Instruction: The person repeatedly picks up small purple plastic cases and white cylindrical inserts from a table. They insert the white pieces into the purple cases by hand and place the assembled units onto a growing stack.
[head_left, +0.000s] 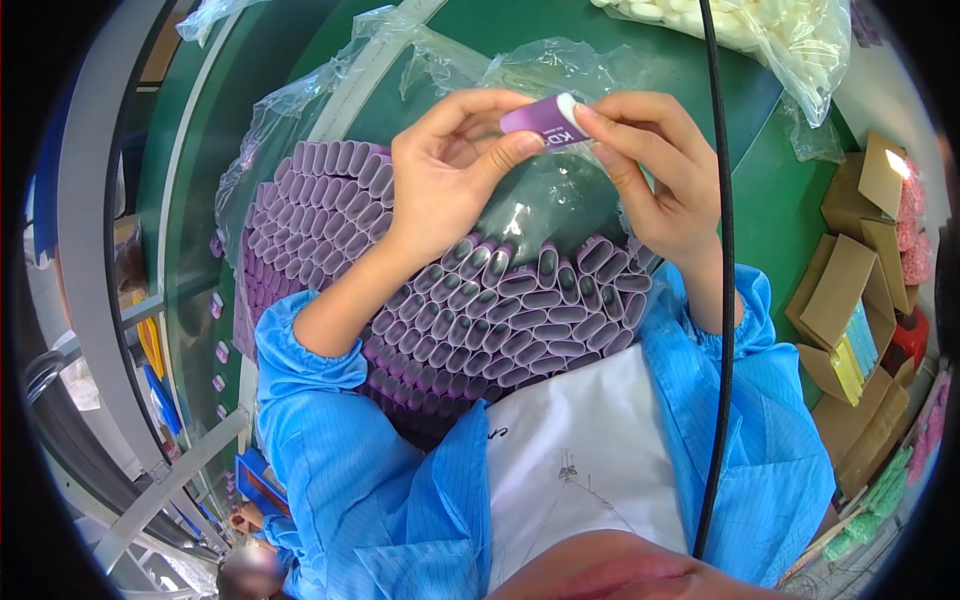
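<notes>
So the purple tube [532, 122] is up in the air between your two hands, above the counter [780, 195] and just past the far edge of the stacked tubes. It's lying roughly sideways, printed side facing up, with a white end piece [570, 108] at its right end. Your left hand [445, 165] has the tube pinched, thumb along the near side and fingers behind it. Your right hand [665, 165] is grasping at the white end, thumb and fingertips closed right on it, so both hands are busy on the same item.

Under your forearms there's a big batch of open purple tubes [470, 320] packed side by side, mouths up, nearly reaching your white shirt [580, 430]. Crumpled clear plastic [285, 120] runs around their left and far sides. Far right on the counter you've got a clear bag [740, 40] full of white pieces, and a black cable [722, 250] hangs across the view by your right hand. Off to the right, cardboard boxes [845, 285] stand open, one with yellow and blue stuff inside. Lower left, a co-worker's hand [245, 517] shows, small.
</notes>
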